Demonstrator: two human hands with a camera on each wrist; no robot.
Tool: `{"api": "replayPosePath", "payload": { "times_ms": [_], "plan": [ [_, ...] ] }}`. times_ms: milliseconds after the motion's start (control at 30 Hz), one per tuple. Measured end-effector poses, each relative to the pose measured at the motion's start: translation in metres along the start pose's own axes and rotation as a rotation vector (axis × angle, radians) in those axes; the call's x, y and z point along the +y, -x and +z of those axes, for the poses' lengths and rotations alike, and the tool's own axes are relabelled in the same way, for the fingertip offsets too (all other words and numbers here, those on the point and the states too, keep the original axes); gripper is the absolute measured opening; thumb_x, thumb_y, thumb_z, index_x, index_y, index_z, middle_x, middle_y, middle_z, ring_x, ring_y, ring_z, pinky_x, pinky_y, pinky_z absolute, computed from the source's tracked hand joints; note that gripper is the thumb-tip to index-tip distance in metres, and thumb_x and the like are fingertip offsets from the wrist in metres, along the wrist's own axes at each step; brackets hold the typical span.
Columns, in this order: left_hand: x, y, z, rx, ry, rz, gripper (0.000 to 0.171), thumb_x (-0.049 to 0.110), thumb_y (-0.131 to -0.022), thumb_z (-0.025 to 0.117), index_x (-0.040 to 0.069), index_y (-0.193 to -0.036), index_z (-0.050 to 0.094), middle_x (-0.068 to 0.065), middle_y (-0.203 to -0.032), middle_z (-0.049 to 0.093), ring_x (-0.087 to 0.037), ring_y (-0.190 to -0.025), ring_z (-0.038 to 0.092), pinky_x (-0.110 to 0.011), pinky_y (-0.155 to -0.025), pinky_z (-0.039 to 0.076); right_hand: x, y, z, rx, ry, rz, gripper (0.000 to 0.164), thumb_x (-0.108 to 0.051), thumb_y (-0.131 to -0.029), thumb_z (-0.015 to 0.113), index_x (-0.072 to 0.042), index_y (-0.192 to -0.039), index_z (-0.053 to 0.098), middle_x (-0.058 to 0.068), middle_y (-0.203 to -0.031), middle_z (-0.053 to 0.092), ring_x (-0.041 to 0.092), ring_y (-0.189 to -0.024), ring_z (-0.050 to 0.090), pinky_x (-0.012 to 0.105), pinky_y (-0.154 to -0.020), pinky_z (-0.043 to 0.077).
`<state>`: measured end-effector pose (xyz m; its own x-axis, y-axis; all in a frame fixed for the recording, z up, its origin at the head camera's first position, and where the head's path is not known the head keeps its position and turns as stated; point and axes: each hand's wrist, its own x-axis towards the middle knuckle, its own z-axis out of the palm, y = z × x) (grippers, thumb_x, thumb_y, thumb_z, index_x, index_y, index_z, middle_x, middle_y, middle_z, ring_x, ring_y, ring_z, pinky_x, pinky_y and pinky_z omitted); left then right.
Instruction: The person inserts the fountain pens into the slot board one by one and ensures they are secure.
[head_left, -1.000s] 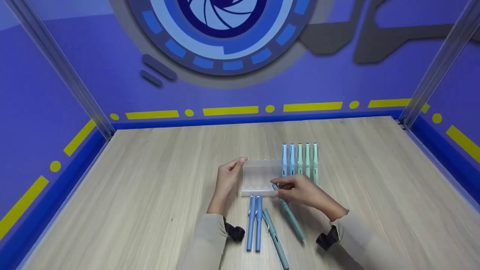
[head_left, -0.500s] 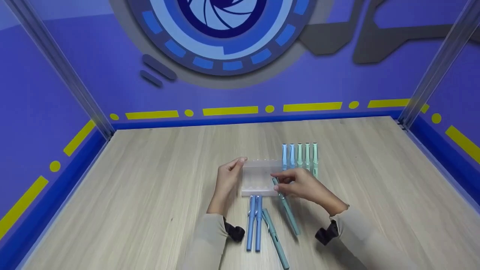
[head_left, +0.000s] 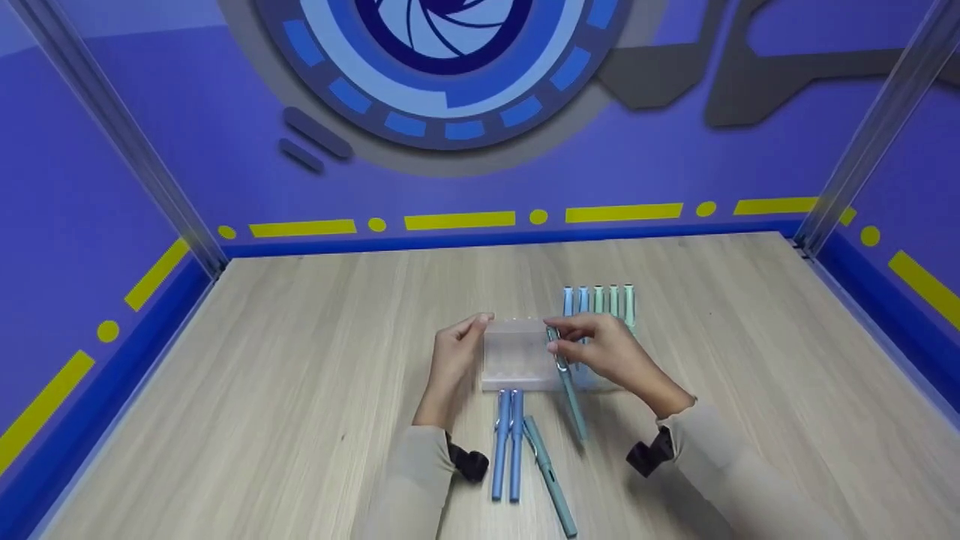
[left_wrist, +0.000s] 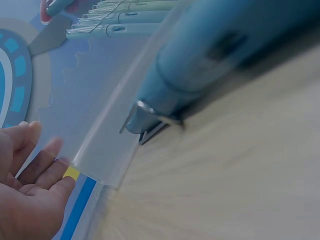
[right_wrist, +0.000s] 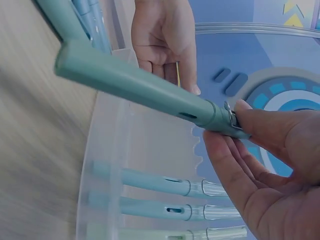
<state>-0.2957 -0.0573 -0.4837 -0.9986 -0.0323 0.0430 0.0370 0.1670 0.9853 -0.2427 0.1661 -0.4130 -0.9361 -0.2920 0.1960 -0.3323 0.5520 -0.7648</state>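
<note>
My right hand (head_left: 607,345) pinches a teal-green pen (head_left: 570,397) near its clip end, between thumb and fingers. The pen slants over the front wall of a clear plastic pen tray (head_left: 510,384), its other end towards me. At the tray's left side, my left hand (head_left: 457,360) holds the edge between thumb and fingers. Light blue pens (right_wrist: 155,182) and pale green pens (head_left: 628,304) lie side by side in the tray's right part, partly hidden by my right hand. The left part of the tray holds no pens.
Two blue pens (head_left: 516,450) lie side by side on the wooden table (head_left: 300,390) in front of the tray. Another teal-green pen (head_left: 551,480) lies slanted to their right. Printed blue walls (head_left: 450,187) enclose the table's back and sides.
My right hand has moved away from me, bringing the teal-green pen further over the tray and turning it straighter. My left hand and the tray have stayed in place.
</note>
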Motion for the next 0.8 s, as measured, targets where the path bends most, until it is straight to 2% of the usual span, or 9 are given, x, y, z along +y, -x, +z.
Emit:
{"api": "replayPosePath", "payload": {
  "times_ms": [200, 367, 500, 800],
  "plan": [
    [0.0005, 0.0004, 0.0003, 0.003, 0.034, 0.024, 0.034, 0.031, -0.097, 0.057, 0.007, -0.118, 0.068, -0.01, -0.128, 0.064, -0.026, -0.127, 0.054, -0.037, -0.11, 0.043, -0.0047, -0.0044, -0.0006, 0.084, -0.015, 0.012, 0.035, -0.012, -0.086, 0.071, -0.007, -0.121, 0.067, 0.01, -0.1, 0.07, 0.021, -0.084, 0.067, 0.018, -0.059, 0.054],
    [0.0007, 0.0003, 0.0003, 0.013, 0.014, 0.041, 0.033, 0.032, -0.097, 0.057, 0.007, -0.116, 0.069, -0.01, -0.127, 0.065, -0.026, -0.126, 0.055, -0.038, -0.109, 0.043, -0.0062, -0.0067, -0.0009, 0.169, -0.028, -0.029, 0.034, -0.009, -0.085, 0.072, -0.007, -0.118, 0.068, 0.009, -0.099, 0.071, 0.021, -0.089, 0.067, 0.018, -0.067, 0.057],
    [0.0012, 0.0001, 0.0001, 0.011, 0.011, 0.035, 0.034, 0.032, -0.097, 0.057, 0.008, -0.117, 0.069, -0.01, -0.127, 0.064, -0.026, -0.127, 0.055, -0.038, -0.11, 0.043, -0.007, -0.0083, -0.0007, 0.23, -0.051, -0.039, 0.034, -0.008, -0.084, 0.073, -0.007, -0.118, 0.068, 0.007, -0.096, 0.071, 0.02, -0.088, 0.068, 0.018, -0.069, 0.057],
    [0.001, 0.0004, -0.0009, -0.008, 0.018, 0.0, 0.036, 0.036, -0.097, 0.056, 0.01, -0.119, 0.068, -0.008, -0.13, 0.063, -0.025, -0.129, 0.053, -0.038, -0.111, 0.041, -0.0079, -0.0098, -0.0001, 0.297, -0.087, -0.037, 0.033, -0.008, -0.085, 0.072, -0.009, -0.118, 0.068, 0.005, -0.098, 0.071, 0.017, -0.09, 0.066, 0.013, -0.073, 0.055]
  ]
}}
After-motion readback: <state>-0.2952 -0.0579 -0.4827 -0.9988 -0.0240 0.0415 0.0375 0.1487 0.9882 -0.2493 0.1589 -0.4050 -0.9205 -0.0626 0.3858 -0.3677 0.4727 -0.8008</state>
